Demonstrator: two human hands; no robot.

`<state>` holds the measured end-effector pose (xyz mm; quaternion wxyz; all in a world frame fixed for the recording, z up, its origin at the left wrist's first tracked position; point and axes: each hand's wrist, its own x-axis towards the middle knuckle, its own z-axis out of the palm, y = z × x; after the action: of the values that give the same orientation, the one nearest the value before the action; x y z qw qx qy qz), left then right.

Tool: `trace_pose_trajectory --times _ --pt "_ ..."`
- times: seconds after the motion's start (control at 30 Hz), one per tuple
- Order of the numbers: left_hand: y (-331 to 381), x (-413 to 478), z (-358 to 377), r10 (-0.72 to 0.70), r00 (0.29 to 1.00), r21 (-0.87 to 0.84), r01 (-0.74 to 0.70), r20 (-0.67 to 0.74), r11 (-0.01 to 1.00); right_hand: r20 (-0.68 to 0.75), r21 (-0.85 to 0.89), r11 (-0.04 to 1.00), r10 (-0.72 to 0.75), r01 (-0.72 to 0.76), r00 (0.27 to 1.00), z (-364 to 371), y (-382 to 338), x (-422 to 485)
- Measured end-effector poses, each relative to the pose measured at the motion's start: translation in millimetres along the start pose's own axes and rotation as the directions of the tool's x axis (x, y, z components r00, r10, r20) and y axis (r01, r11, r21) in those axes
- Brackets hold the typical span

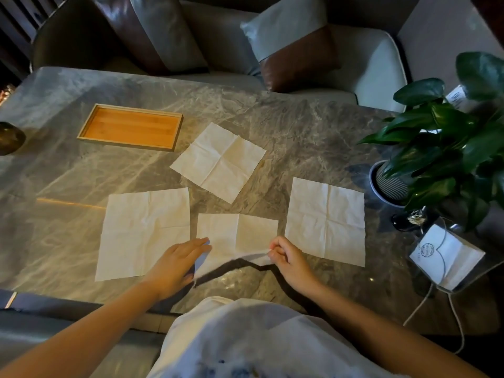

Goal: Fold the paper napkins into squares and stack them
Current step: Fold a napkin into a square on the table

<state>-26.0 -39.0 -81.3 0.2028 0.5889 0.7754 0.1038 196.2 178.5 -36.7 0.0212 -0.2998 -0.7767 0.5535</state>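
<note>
Several white paper napkins lie unfolded on the marble table point(300, 126). One napkin point(144, 230) is at the left, one point(219, 159) sits farther back and turned diagonally, one point(326, 218) is at the right. The middle napkin point(240, 233) lies nearest me with its near edge lifted off the table. My right hand point(286, 259) pinches that raised edge at its right corner. My left hand point(178, 264) holds the napkin's left near corner, fingers extended over it.
A shallow wooden tray point(131, 126) stands at the back left. A potted plant point(447, 148) stands at the right edge, with a clear holder containing a white card point(447, 257) and a cord in front of it. A dark round object point(9, 137) sits far left. A sofa with cushions is behind the table.
</note>
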Motion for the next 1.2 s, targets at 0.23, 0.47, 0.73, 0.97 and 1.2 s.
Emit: trace_pose_trajectory --times 0.23,0.47,0.73,0.97,1.2 --pt "6.9 -4.3 -1.5 -0.093 0.989 -0.151 0.075 -0.112 0.986 -0.02 0.122 0.99 0.066 -0.063 0.998 0.9 -6.9 -0.1" --pt "8.0 -6.5 -6.5 -0.293 0.955 -0.394 0.249 -0.053 0.885 0.149 -0.186 0.98 0.097 -0.068 0.984 1.3 9.5 -4.6" --pt "2.2 -13.7 -4.5 -0.463 0.886 -0.493 0.41 0.015 0.767 0.02 -0.119 0.976 0.188 -0.184 0.982 9.1 12.9 0.8" --pt "3.9 -11.5 -4.6 -0.502 0.864 -0.499 0.449 0.033 0.741 -0.021 -0.121 0.963 0.241 -0.242 0.97 13.5 14.5 4.1" --pt "2.3 -7.0 -4.9 -0.527 0.849 -0.409 0.491 0.026 0.769 -0.091 -0.171 0.943 0.274 -0.286 0.957 18.7 16.3 6.4"
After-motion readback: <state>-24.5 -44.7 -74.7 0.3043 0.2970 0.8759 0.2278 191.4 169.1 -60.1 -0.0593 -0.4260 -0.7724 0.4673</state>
